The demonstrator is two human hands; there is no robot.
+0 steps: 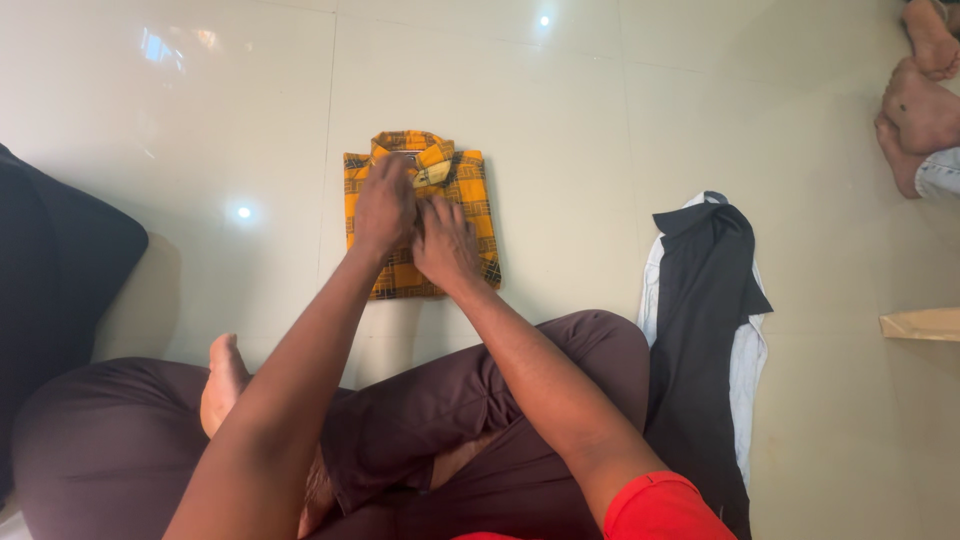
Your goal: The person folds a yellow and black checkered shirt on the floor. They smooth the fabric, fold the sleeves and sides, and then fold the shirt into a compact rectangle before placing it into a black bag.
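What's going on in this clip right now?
A person sits cross-legged on a glossy pale tiled floor with both hands on a folded yellow-and-black checked shirt lying flat in front of them. The left hand rests near the collar and the right hand presses the middle. A pile of black and white garments lies to their right. Another person's bare feet show at the top right corner.

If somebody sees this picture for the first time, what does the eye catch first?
First comes the folded yellow checked shirt on the pale tiled floor, with the left hand and right hand pressing on it. Next, the dark garment lying to its right.
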